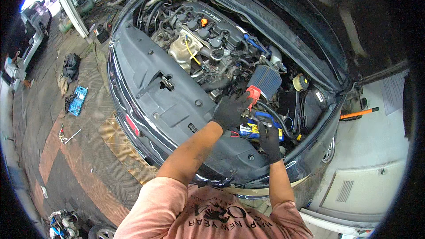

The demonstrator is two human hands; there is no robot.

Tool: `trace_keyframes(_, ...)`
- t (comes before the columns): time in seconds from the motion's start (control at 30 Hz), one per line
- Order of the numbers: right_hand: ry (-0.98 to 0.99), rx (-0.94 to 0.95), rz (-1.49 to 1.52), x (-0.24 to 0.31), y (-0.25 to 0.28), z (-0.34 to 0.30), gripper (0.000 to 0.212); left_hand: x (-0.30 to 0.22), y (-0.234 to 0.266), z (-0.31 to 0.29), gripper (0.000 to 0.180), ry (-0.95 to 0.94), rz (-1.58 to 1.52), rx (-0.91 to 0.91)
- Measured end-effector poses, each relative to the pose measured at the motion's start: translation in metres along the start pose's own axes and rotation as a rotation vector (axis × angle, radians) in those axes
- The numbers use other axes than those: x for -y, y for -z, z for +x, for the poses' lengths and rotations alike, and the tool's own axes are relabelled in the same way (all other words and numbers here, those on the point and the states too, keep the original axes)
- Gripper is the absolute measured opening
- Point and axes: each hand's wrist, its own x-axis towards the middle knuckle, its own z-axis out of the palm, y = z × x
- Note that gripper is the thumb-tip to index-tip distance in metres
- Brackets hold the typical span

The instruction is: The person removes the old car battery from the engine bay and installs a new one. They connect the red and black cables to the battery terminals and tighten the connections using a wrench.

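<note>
Both of my hands wear black gloves and work at a blue and yellow car battery (249, 131) in the front corner of an open engine bay. My left hand (231, 111) reaches over the battery's left end, its fingers closed at a red terminal cover (253, 96). My right hand (269, 144) is at the battery's right end, fingers curled near a small silvery metal piece whose kind I cannot make out. A blue cone air filter (264, 82) stands just behind the battery. Thin red wires (234, 134) lie by the battery's left side.
The engine (212, 26) lies farther back, with an orange dipstick handle (204, 22). A grey plastic panel (164, 99) covers the car's front. On the floor at left are a blue tool case (77, 101) and loose tools (68, 135). An orange-handled tool (361, 114) rests at right.
</note>
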Motion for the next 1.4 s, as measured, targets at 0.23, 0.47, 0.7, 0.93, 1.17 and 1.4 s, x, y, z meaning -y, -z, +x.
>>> trace_keyframes(0.23, 0.024, 0.025, -0.192, -0.006, -0.011, -0.003, 0.027, -0.003, -0.001, 0.002, 0.065, -0.061, 0.090, -0.035)
trace_keyframes(0.47, 0.190, -0.027, -0.219, 0.000, -0.009, 0.011, 0.026, -0.004, 0.002, 0.002, 0.066, -0.052, 0.086, -0.011)
trace_keyframes(0.7, 0.349, 0.000, -0.302, 0.029, -0.002, 0.012, 0.038, -0.002, -0.001, 0.003, 0.066, -0.030, 0.085, -0.004)
trace_keyframes(0.93, 0.282, 0.042, -0.405, 0.020, -0.013, -0.004, 0.041, -0.005, 0.000, 0.002, 0.063, -0.017, 0.000, -0.019)
trace_keyframes(1.17, 0.039, 0.051, -0.213, 0.015, -0.009, 0.014, 0.023, 0.014, -0.031, -0.001, 0.068, -0.095, 0.055, -0.099)
trace_keyframes(1.4, -0.424, 0.018, 0.439, -0.057, -0.013, 0.036, 0.029, 0.006, -0.017, -0.001, 0.076, -0.015, 0.049, 0.012)
